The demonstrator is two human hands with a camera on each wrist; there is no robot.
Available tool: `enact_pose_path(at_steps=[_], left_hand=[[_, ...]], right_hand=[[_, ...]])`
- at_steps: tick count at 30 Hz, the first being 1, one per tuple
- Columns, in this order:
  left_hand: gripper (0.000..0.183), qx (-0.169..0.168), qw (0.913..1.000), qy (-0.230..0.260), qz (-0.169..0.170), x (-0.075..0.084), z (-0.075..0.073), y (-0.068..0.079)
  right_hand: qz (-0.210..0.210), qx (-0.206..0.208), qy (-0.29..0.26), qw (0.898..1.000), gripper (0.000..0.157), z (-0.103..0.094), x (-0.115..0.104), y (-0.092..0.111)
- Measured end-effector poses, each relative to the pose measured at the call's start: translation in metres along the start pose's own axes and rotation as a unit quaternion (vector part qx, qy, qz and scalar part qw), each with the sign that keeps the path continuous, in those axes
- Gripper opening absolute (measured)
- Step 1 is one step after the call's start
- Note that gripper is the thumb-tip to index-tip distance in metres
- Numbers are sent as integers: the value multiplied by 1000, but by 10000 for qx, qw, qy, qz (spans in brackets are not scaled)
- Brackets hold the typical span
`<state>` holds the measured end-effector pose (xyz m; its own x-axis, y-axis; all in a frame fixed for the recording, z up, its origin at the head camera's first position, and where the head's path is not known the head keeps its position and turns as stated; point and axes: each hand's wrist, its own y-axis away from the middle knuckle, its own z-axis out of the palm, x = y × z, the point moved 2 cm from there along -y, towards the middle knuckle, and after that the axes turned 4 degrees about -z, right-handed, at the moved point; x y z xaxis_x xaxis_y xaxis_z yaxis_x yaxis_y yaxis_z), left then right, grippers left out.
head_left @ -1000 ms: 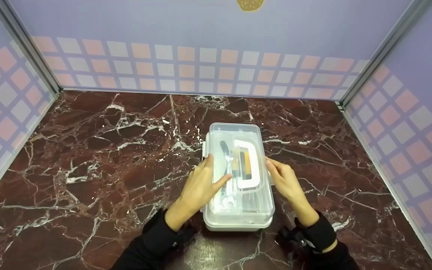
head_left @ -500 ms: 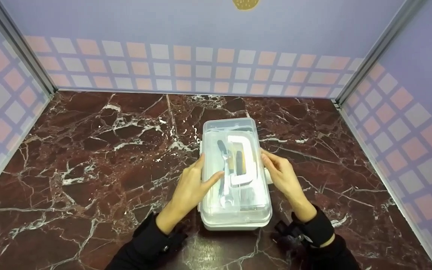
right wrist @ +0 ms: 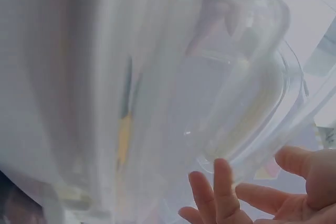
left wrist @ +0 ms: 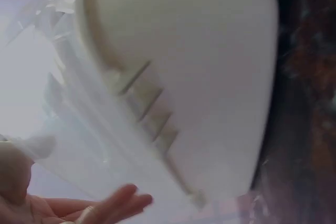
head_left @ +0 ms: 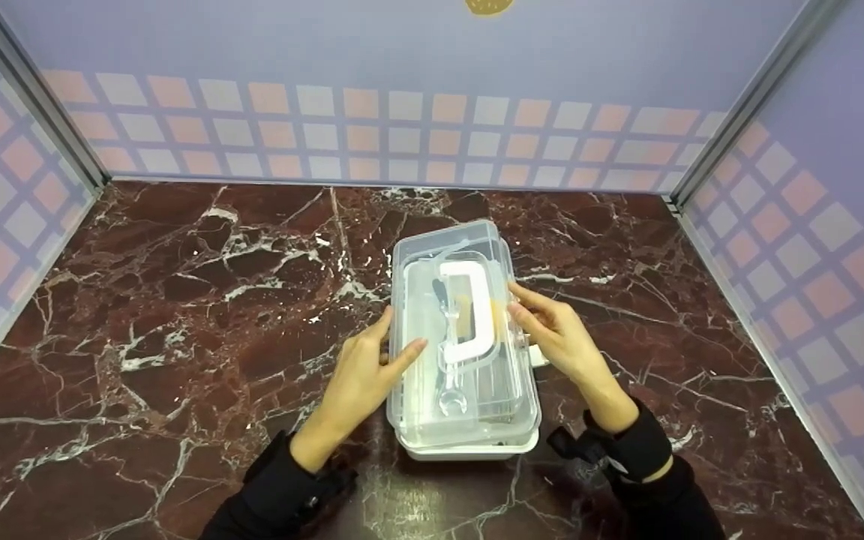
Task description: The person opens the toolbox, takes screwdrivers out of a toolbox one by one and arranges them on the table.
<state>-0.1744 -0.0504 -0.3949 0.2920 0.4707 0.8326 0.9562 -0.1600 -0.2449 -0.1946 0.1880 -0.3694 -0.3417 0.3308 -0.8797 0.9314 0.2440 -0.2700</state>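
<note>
A clear plastic lid (head_left: 421, 375) with a white carry handle (head_left: 483, 315) sits raised and skewed over a white box (head_left: 469, 453). My left hand (head_left: 357, 375) holds the lid's left edge, thumb over the top and fingers along the side. At the right edge, my right hand (head_left: 563, 334) grips the lid between thumb and fingers. Through the clear plastic show a wrench (head_left: 451, 397), a dark-handled tool (head_left: 441, 292) and something yellow (head_left: 499, 319). In the left wrist view, the box's pale end wall (left wrist: 184, 77) fills the middle, blurred.
A white latch (head_left: 538, 355) sticks out at the box's right side. Around the box spreads a dark red marbled tabletop (head_left: 214, 337). Lilac panels with pink and white squares (head_left: 361, 139) border it at the back and both sides.
The lid has lifted and shifted left and away, so its outline no longer matches the box below. Both hands have moved slightly left with it.
</note>
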Motion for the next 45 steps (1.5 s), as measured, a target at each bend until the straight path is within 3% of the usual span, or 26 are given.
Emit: enact_pose_path(at_steps=[3,6,9,11,13,17,23,26,29,34,39,42,45], left_hand=[[62,382,9951,-819,399,17,-1,6],[58,632,9816,-1352,1190,40,6,16],[67,741,9591,-1660,2171,62,18,28],[77,739,9427,-1898,2643,73,28,35],[86,645,9345,-2041,2846,79,36,40],[95,570,9170,-2689,2891,84,49,47],[92,750,8793,-3701,2902,85,59,52],[84,722,8669,-3930,2981,86,59,54],[76,653,8778,-3703,2969,86,55,55],[67,844,8946,-3154,3051,86,50,55],[70,1224,9023,-2732,3101,87,43,54],[72,1394,9076,-2484,3083,86,37,54],[73,1530,9077,-2399,3085,86,31,53]], right_hand=[[14,-85,371,9993,38,-2,-7,-3],[17,-140,806,9966,40,-4,-13,-6],[33,-225,1200,9925,42,-4,-20,-9],[18,-292,1400,9897,43,-4,-24,-11],[-32,-322,1530,9877,44,-3,-27,-12],[-95,-348,1639,9858,45,-1,-31,-14],[-179,-289,1728,9844,46,1,-33,-15],[-249,-239,1722,9845,46,2,-33,-14],[-287,-123,1599,9866,42,2,-30,-11],[-426,508,1551,9857,29,0,-21,-5],[-397,955,2350,9665,18,-1,-3,8],[-112,998,2880,9524,16,0,10,18],[289,889,3241,9414,17,3,21,27]])
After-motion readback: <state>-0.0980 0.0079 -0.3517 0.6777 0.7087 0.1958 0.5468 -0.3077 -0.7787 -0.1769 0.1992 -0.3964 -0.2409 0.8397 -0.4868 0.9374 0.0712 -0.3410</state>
